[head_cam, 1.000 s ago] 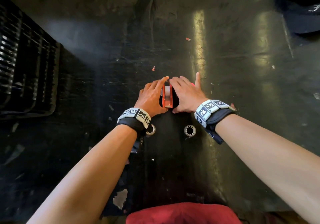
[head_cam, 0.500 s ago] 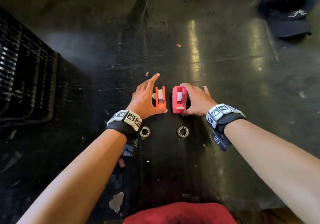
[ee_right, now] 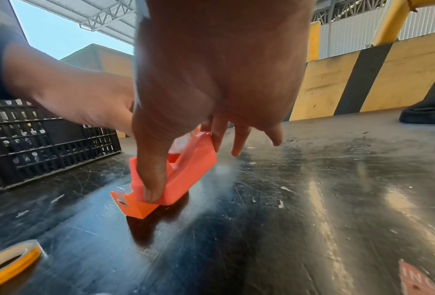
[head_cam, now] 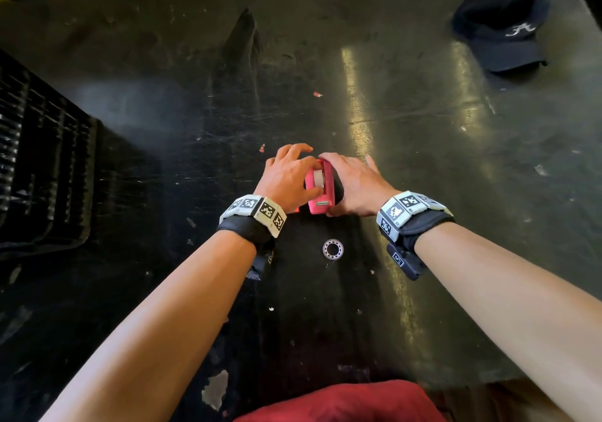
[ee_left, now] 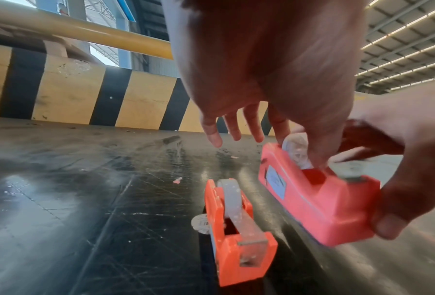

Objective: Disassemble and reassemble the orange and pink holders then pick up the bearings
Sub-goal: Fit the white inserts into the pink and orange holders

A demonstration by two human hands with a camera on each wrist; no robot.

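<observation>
The pink holder [head_cam: 321, 187] with a pale roll in it is tilted up off the black table [head_cam: 182, 135]. My right hand [head_cam: 355, 183] grips it, thumb on its near end [ee_right: 151, 179] and fingers along its far side. My left hand [head_cam: 286, 177] reaches over to it, thumb and forefinger at the roll [ee_left: 297, 147], the other fingers spread. The orange holder [ee_left: 239, 225] stands free on the table just left of the pink holder [ee_left: 320, 199]; in the head view my left hand hides nearly all of it. One bearing [head_cam: 333, 249] lies between my wrists.
A black slatted crate [head_cam: 39, 167] stands at the left. A dark cap [head_cam: 501, 30] lies at the back right. A yellow and black striped barrier [ee_left: 72, 93] runs along the far edge. Red cloth [head_cam: 338, 402] shows at the near edge.
My left hand has left the orange holder and moved right onto the pink holder. The pink holder has tipped up in my right hand. My left wrist now covers the left bearing.
</observation>
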